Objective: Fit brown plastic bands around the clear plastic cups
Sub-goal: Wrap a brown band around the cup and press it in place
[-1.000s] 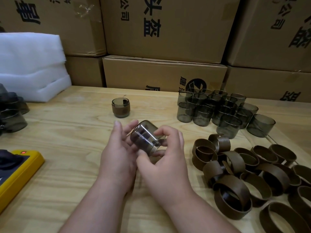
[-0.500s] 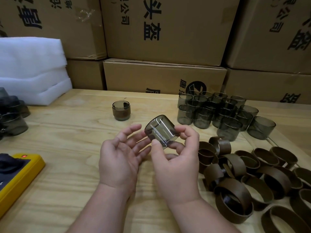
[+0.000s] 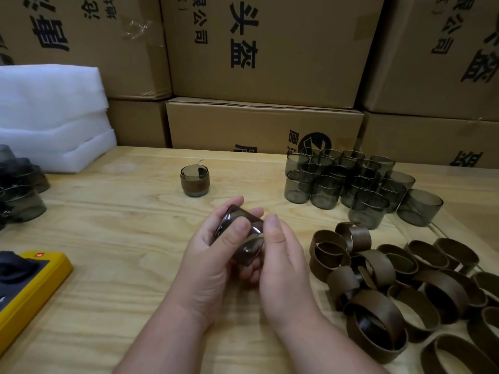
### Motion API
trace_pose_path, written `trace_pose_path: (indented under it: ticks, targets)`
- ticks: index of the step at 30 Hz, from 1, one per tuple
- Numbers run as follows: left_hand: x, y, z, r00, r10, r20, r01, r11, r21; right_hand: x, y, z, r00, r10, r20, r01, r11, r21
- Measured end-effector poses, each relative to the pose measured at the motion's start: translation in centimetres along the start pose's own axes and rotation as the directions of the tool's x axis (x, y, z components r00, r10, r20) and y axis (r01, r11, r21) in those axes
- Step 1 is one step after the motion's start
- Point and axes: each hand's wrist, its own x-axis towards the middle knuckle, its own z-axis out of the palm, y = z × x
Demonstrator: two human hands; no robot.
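1. The table (image 3: pixel 108 238) is pale wood, and behind it stacked cardboard boxes (image 3: pixel 270 49) with black printing fill the back of the room.
2. White foam sheets (image 3: pixel 51 114) lie piled at the far left of the table, with a few smoky cups (image 3: pixel 21 195) in front of them and a yellow device (image 3: pixel 29 287) near the left edge, its small red light on.
3. A cluster of bare cups (image 3: pixel 348 182) stands at the far right; nearer, a heap of brown bands (image 3: pixel 405 287) sprawls across the right side.
4. One cup already wearing a band (image 3: pixel 195 180) stands upright by itself near the middle of the table.
5. The left hand (image 3: pixel 213 260) curls round a cup (image 3: pixel 240 238), thumb pressed on its side and fingers wrapped behind it.
6. The right hand (image 3: pixel 283 260) lies against the cup's right side, fingers nearly straight; I cannot tell whether it grips.
7. That cup is held tilted above the middle of the table, smoky and glossy; whether a band is on it I cannot tell.
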Motion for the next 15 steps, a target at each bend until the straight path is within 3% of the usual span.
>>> trace_pose_path:
  ticks: [3,6,10,15]
  targets:
    - [0.21,0.17,-0.12,0.998,0.031,-0.063,-0.037,0.996,-0.081,-0.08,-0.17,0.18,0.997,-0.001,0.079,0.006,0.998,-0.064]
    - [0.46,0.22,-0.27,0.994,0.043,-0.104,-0.056,0.991,-0.125,-0.1,-0.47,0.17,0.99,-0.002,0.143,0.005,1.0,-0.019]
    - [0.68,0.1,-0.39,0.99,0.017,-0.143,-0.045,0.98,-0.191,-0.29,-0.16,0.54,0.99,-0.068,0.121,0.071,0.997,-0.02]
    - [0.77,0.53,-0.55,0.978,-0.001,-0.207,-0.048,0.972,-0.228,-0.68,0.47,1.04,0.951,-0.276,0.139,0.308,0.882,-0.358]
